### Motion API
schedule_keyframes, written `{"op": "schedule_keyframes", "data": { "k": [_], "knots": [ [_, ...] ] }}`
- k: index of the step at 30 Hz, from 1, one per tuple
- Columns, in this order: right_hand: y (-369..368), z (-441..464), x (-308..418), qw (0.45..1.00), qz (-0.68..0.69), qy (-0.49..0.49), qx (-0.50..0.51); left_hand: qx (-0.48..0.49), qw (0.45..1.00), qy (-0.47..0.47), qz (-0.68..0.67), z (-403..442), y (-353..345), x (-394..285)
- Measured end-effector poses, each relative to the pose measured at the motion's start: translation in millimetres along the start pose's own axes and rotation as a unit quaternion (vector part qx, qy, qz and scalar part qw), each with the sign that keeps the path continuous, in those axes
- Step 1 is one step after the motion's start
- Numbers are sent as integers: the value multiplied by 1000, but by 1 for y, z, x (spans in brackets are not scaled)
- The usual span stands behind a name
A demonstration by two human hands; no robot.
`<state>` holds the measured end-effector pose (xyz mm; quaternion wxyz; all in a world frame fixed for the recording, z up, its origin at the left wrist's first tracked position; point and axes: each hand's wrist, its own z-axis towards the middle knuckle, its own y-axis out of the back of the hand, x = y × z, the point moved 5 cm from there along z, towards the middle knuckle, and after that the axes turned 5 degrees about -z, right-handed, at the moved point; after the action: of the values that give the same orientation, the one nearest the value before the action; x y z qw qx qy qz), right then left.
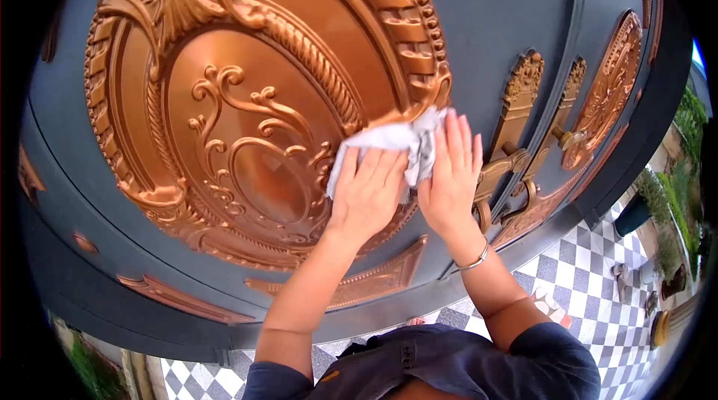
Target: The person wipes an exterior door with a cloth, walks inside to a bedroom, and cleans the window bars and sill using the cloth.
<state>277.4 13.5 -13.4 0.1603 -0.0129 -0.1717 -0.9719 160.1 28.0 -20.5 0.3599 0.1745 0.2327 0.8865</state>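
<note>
A crumpled white and grey cloth [389, 144] lies against the lower right part of a large copper-coloured relief panel [247, 101] on a dark grey door [490, 26]. My left hand [368, 189] presses flat on the cloth, its fingers stretched out over it. Close by on the right, my right hand [451, 175] rests along the cloth's right edge, fingers extended upward and thumb near the cloth. A silver bracelet [476, 258] is round my right wrist. The palms and whatever is beneath them are hidden.
Ornate brass handles [516, 101] stand right of my hands, beside the door's vertical seam. A second copper relief [609, 89] is farther right. Below is a checkered tile floor [583, 273], with a potted plant [634, 214] and shoes [621, 280] at the right.
</note>
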Motion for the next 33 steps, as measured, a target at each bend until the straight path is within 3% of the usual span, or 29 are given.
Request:
{"op": "schedule_keyframes", "data": {
  "k": [3,6,10,14,19,22,26,30,33],
  "knots": [
    [5,26,-1,997,13,-19,-67,-86,995,19,35,29,13,3],
    [2,17,-1,996,24,-14,-86,4,996,84,34,11,-6,1],
    [-7,-19,5,993,96,49,-53,-15,998,52,32,-38,-34,-1],
    [-2,-15,-1,989,119,62,-54,-40,997,41,60,-30,-27,-5],
    [7,34,-23,984,148,-26,-94,-73,995,18,70,37,-4,-16],
    [5,36,-28,986,141,-22,-88,-91,992,21,83,41,-7,-21],
    [4,3,-30,989,131,-22,-60,16,993,40,111,-5,-38,-17],
    [6,1,-35,989,143,12,-34,3,991,-3,133,-1,-39,-22],
    [7,32,-39,984,161,5,-72,-14,993,-13,115,29,-26,-21]
  ]
}}
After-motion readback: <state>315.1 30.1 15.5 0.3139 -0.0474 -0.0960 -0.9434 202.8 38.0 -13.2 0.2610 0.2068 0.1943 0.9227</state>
